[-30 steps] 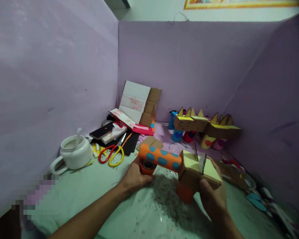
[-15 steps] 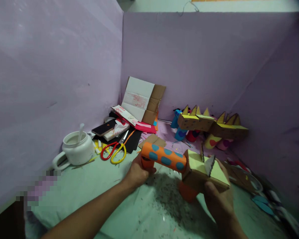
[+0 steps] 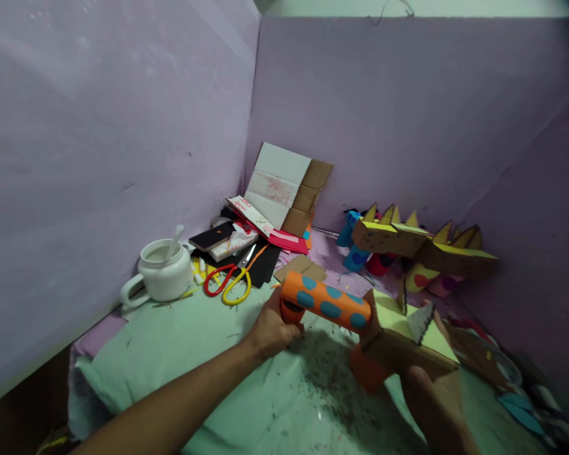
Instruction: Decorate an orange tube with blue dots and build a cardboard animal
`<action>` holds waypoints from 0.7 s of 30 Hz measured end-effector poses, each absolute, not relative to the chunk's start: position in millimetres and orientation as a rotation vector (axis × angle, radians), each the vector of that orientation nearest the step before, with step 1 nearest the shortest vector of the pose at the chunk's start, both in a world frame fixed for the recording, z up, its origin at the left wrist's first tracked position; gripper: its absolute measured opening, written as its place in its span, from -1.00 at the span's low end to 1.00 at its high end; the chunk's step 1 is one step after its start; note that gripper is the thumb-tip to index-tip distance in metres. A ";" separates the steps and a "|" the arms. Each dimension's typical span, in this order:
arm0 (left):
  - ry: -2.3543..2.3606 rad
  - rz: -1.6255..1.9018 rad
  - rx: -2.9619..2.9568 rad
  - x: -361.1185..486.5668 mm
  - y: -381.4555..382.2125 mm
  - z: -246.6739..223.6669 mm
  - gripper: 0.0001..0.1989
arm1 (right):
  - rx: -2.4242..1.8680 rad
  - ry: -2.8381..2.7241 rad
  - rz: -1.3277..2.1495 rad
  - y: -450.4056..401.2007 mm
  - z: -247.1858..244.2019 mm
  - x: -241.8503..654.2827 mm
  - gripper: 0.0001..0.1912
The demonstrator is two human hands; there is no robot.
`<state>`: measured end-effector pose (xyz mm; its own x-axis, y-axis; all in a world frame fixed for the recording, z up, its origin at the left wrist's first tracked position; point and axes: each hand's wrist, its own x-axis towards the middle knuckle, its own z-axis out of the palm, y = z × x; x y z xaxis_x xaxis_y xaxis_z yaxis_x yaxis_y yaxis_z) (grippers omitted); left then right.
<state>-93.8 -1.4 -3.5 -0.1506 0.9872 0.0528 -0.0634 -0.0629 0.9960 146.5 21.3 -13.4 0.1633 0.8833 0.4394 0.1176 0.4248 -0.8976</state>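
Both hands hold one paper animal figure, raised over the green cloth. Its neck is an orange tube with blue dots (image 3: 326, 301), joined to a cardboard box body (image 3: 403, 344) with a pale yellow top and upright spikes. My left hand (image 3: 272, 328) is closed around the short orange piece under the tube's left end. On the right, my right hand (image 3: 434, 401) grips the box, thumb on its near side; the other fingers are mostly hidden behind it. An orange leg (image 3: 367, 370) shows below the body.
Dark crumbs (image 3: 336, 379) litter the green cloth (image 3: 227, 379). Scissors (image 3: 230, 281) lie by a white pot (image 3: 165, 272) with a stick in it. A phone (image 3: 212, 236), folded cardboard (image 3: 287, 189) and similar spiked cardboard figures (image 3: 391, 237) stand or lie farther back.
The camera view has turned a little left, so the whole scene sits farther right in the picture. Both hands keep their hold on the figure, which looks nearly unchanged in pose.
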 end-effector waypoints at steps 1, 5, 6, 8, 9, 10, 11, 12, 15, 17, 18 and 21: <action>1.234 1.408 1.109 -94.0 -1.1 -2.8 -0.54 | -1.016 -1.320 0.695 20.5 -14.5 146.8 0.02; 1.186 1.435 1.061 -94.1 1.7 -3.6 -0.50 | -1.082 -1.314 0.685 15.0 -20.1 151.9 0.10; 1.177 1.427 1.061 -94.4 2.2 -4.3 -0.48 | -1.093 -1.291 0.707 13.2 -22.0 153.9 0.10; 1.171 1.407 1.075 -95.5 2.6 -5.0 -0.47 | -1.092 -1.245 0.776 9.3 -25.7 157.8 0.10; 1.173 1.391 1.086 -96.5 2.5 -4.9 -0.47 | -1.082 -1.218 0.808 7.1 -27.2 159.2 0.11; 1.175 1.370 1.098 -97.9 2.2 -4.5 -0.46 | -1.079 -1.192 0.834 4.7 -28.3 160.0 0.13; 1.174 1.345 1.113 -99.8 2.0 -3.9 -0.45 | -1.084 -1.165 0.848 2.2 -28.8 160.1 0.15; 1.166 1.314 1.131 -102.2 1.8 -2.9 -0.45 | -1.095 -1.142 0.857 -0.4 -28.7 159.5 0.16; 1.122 1.206 1.182 -111.6 2.8 0.9 -0.46 | -1.112 -1.087 0.880 -7.7 -26.6 154.1 0.07; 1.102 1.136 1.179 -117.9 4.9 3.1 -0.48 | -1.080 -1.062 0.913 -11.3 -26.1 149.6 0.01; 1.095 1.109 1.165 -120.4 6.1 3.9 -0.49 | -1.067 -1.041 0.922 -12.5 -26.7 147.9 0.00; 1.051 1.082 1.131 -124.3 8.9 5.5 -0.52 | -1.058 -0.955 0.904 -15.0 -32.3 147.1 -0.03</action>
